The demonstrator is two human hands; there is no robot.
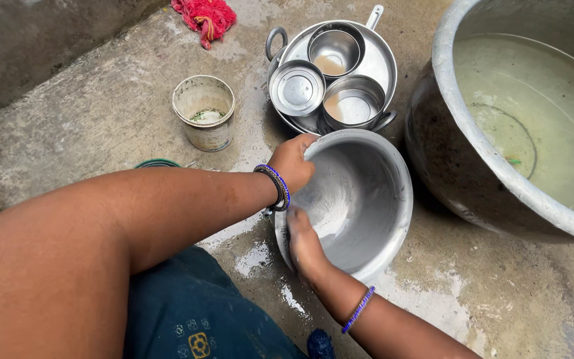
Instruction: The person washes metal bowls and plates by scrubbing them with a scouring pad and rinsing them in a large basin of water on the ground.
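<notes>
A metal pot (357,199) lies tilted on the wet concrete floor (101,113), near the middle of the scene, with its mouth turned toward the viewer. Its far-left rim is gripped by the left hand (292,163), fingers curled over the edge and closed on it. The right hand (305,242) is laid inside the near wall, fingers flat and pressed to the metal; whether a scrubber or ash is held beneath it cannot be told. For the scrubbing to be done well, the rim is best kept firmly braced so the pot cannot roll, while the inner wall is worked with even pressure in overlapping strokes and the pot is turned bit by bit. Beyond the pot, a pan with small steel bowls (330,76) is stacked; to the left stands a grimy plastic cup (204,113). A large basin of cloudy water (519,119) sits on the right, and a red cloth (206,16) lies far off.
</notes>
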